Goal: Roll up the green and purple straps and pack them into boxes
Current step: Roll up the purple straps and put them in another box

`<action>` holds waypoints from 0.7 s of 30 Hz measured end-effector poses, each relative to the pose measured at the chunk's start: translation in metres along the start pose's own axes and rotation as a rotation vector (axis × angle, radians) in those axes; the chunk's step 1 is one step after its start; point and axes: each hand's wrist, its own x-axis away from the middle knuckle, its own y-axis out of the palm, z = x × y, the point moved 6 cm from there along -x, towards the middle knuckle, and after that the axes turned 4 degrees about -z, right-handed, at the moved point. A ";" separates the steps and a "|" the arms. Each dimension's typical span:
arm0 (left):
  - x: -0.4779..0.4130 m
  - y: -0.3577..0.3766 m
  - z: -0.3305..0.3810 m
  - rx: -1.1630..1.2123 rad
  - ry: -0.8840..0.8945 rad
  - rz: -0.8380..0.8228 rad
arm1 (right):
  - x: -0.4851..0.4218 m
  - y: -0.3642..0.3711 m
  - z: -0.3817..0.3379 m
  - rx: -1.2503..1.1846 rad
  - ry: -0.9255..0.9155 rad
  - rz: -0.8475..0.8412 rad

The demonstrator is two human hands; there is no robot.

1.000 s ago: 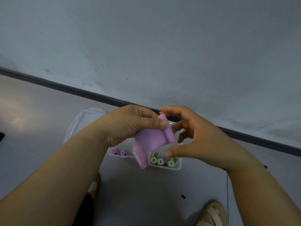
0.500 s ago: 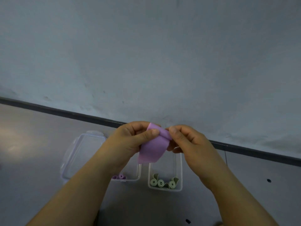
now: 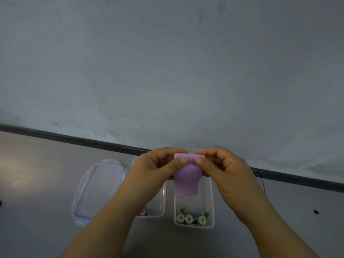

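Both hands are level now, thumbs side by side. The left hand and right hand each pinch the purple strap by its top edge, likely so it rolls straight. Its loose end hangs in the air over the box of green rolls.

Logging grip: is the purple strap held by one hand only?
No, the left hand and right hand both pinch the top of the purple strap.
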 end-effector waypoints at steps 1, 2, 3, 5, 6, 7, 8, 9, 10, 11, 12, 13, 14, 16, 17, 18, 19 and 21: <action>0.000 -0.001 0.000 -0.013 0.004 0.008 | 0.000 0.000 0.000 0.004 -0.003 0.002; -0.001 -0.002 0.000 -0.028 0.006 0.017 | 0.000 0.000 0.000 0.006 -0.006 0.002; -0.001 -0.003 -0.001 -0.038 0.006 0.024 | 0.000 0.000 0.000 0.008 -0.009 -0.001; -0.001 -0.005 -0.002 -0.038 0.004 0.038 | 0.000 0.001 -0.001 0.016 -0.018 -0.009; -0.002 -0.005 -0.002 -0.032 0.005 0.041 | 0.000 0.001 -0.002 0.014 -0.026 -0.015; -0.002 -0.006 -0.002 -0.023 0.005 0.044 | 0.000 0.002 -0.003 0.008 -0.032 -0.020; -0.002 -0.006 -0.002 -0.012 0.005 0.046 | 0.001 0.002 -0.004 0.006 -0.041 -0.024; -0.002 -0.005 -0.002 -0.005 0.006 0.047 | 0.001 0.002 -0.005 0.009 -0.046 -0.025; -0.002 -0.005 -0.002 -0.003 0.008 0.048 | 0.001 0.002 -0.005 0.012 -0.052 -0.027; -0.003 -0.006 -0.002 -0.005 0.011 0.050 | 0.001 0.002 -0.005 0.015 -0.053 -0.026; -0.003 -0.006 -0.002 -0.007 0.013 0.051 | 0.001 0.002 -0.004 0.014 -0.053 -0.024; -0.003 -0.006 -0.001 -0.007 0.016 0.052 | 0.001 0.003 -0.004 0.005 -0.045 -0.021; -0.002 -0.006 0.000 -0.002 0.020 0.050 | 0.001 0.003 -0.004 -0.008 -0.031 -0.021; -0.002 -0.005 0.002 0.010 0.032 0.044 | 0.001 0.004 -0.004 -0.025 0.011 -0.034; -0.001 -0.005 0.003 0.009 0.041 0.041 | 0.002 0.005 -0.004 -0.022 0.030 -0.041; -0.001 -0.004 0.004 0.004 0.049 0.038 | 0.002 0.005 -0.004 -0.006 0.040 -0.044; -0.001 -0.004 0.005 -0.001 0.055 0.036 | 0.002 0.005 -0.004 0.020 0.049 -0.044; -0.001 -0.003 0.006 0.011 0.057 0.035 | 0.002 0.004 -0.003 0.057 0.050 -0.054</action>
